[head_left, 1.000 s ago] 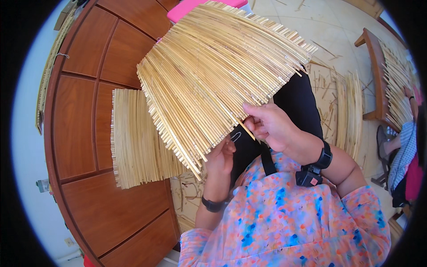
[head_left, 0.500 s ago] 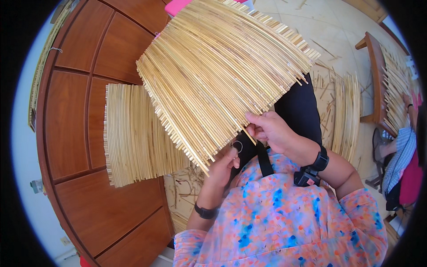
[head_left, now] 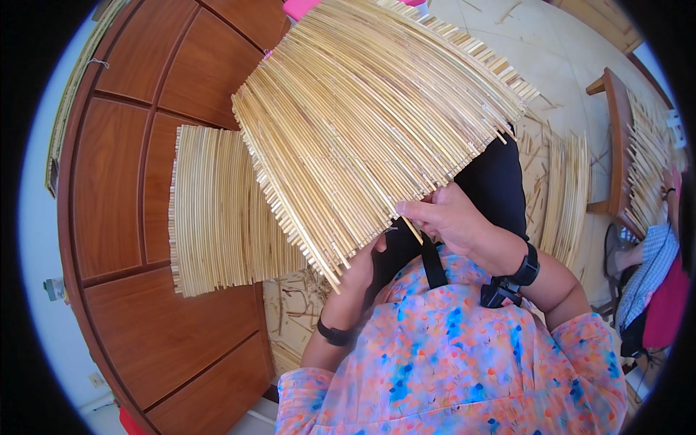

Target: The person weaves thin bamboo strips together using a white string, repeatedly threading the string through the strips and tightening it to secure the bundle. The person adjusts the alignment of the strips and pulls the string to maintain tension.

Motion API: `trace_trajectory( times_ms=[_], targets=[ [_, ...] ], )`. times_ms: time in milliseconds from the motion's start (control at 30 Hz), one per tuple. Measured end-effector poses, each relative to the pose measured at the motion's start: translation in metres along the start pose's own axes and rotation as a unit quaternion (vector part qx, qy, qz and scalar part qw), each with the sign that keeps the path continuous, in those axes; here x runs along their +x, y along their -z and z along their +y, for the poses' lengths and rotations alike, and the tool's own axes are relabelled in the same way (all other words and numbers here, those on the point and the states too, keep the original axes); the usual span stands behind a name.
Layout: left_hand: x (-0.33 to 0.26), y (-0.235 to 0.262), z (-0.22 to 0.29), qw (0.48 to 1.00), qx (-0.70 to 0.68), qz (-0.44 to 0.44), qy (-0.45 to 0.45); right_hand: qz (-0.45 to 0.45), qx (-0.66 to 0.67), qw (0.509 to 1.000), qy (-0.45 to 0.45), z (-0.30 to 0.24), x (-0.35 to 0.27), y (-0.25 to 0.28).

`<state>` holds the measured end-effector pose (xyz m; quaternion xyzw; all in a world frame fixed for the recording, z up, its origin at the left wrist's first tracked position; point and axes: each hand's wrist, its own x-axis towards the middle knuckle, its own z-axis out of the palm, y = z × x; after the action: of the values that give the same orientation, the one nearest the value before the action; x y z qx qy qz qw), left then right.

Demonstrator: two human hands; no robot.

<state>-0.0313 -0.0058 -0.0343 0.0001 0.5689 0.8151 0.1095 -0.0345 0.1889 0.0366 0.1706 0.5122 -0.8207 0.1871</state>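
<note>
- Straw mat (head_left: 370, 138) was fanned, sticks running lower-left to upper-right, held tilted.
- Right hand (head_left: 449, 221) pinched one stick at mat's edge.
- Left hand (head_left: 362, 268) gripped the underside; closure unclear.

L hand (head_left: 360, 267) raised, likely gripping, R hand (head_left: 444, 216) pinching, wrists bent

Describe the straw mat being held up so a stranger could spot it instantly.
Start at the brown wooden panelled door. In front of it, both hands lift a fan-shaped mat of pale straws. Unlike the flat mat lying beneath it, this one is tilted and gripped at its lower edge.
</note>
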Motion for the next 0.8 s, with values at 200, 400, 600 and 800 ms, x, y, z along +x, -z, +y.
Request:
trace_trajectory(
  times_ms=[200,400,600,800],
  targets=[
    [0.005,0.0,0.005,0.999,0.027,-0.026,-0.004,-0.007,0.002,1.0,-0.005,0.0,0.002,0.003],
    [0.006,0.011,-0.006,0.999,0.032,-0.021,-0.007,-0.019,0.024,0.999,-0.019,0.001,0.003,0.004],
    [0.017,0.022,-0.019,0.993,0.102,0.018,-0.06,-0.053,0.056,0.996,-0.041,-0.008,0.0,0.004],
    [0.017,0.016,0.0,0.978,0.186,-0.006,-0.097,-0.05,0.07,0.996,-0.033,-0.014,-0.001,0.004]
  ],
)
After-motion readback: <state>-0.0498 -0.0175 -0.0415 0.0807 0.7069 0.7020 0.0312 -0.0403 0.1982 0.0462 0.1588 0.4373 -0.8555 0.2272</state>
